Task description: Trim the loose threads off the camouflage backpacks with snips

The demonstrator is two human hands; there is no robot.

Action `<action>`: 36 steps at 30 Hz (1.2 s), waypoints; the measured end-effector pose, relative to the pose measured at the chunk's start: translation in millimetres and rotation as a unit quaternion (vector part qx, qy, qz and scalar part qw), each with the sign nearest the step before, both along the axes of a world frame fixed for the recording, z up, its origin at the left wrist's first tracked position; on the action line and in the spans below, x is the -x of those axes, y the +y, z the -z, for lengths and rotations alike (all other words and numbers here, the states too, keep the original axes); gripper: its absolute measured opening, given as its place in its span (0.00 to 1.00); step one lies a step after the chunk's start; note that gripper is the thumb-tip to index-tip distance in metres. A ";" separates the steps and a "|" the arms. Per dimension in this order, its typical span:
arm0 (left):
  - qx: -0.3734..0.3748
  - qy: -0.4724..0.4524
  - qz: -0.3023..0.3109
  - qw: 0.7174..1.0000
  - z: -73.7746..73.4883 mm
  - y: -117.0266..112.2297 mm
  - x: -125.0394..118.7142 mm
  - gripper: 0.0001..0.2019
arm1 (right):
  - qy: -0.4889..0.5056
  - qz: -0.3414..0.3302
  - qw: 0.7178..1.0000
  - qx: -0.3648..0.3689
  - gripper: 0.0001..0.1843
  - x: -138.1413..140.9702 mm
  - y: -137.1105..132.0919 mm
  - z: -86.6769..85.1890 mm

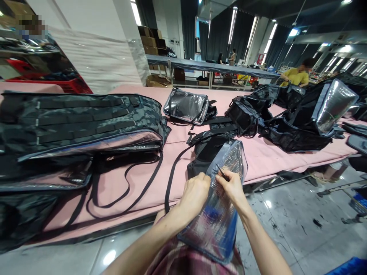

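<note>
On our left, a stack of camouflage bags (80, 122) lay on the pink table (275, 156). Our left hand (195, 193) was clenched on the edge of the foil-lined bag (218, 221), which leaned from our lap against the table. Our right hand (233, 187) pinched a small dark tool (222, 174) at its rim. We judged that keeping the foil taut and the tip shallow would spare the lining.

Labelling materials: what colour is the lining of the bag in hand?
Silver foil lining, grey-blue edging; shows best in the head view.
</note>
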State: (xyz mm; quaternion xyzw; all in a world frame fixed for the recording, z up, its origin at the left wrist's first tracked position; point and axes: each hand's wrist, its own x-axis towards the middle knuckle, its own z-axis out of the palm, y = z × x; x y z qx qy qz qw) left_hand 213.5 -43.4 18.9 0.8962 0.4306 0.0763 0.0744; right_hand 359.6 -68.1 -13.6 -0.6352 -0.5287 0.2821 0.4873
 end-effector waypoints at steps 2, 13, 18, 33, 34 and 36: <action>0.001 -0.007 0.002 1.000 1.3 1.0 -0.8 0.12 | -0.009 0.003 1.000 -0.001 0.13 0.0 0.7 0.6; -0.056 -0.194 -0.040 0.978 23.2 -5.4 2.0 0.08 | -0.510 0.051 0.857 -0.056 0.11 7.5 -45.0 -44.9; -0.096 -0.199 -0.043 0.974 27.8 -6.0 -1.8 0.09 | -0.633 0.029 0.771 -0.062 0.05 20.7 -39.8 -62.0; 0.070 -0.387 -0.084 0.915 37.2 -9.2 14.9 0.07 | -0.627 -0.076 0.774 0.038 0.07 31.4 -34.5 -83.2; 0.071 -0.391 -0.081 0.914 38.4 -9.7 14.9 0.07 | -0.629 -0.090 0.771 0.044 0.07 34.2 -33.4 -83.5; 0.069 -0.395 -0.079 0.913 40.1 -10.3 14.6 0.07 | -0.636 -0.101 0.764 0.050 0.06 38.6 -32.1 -84.7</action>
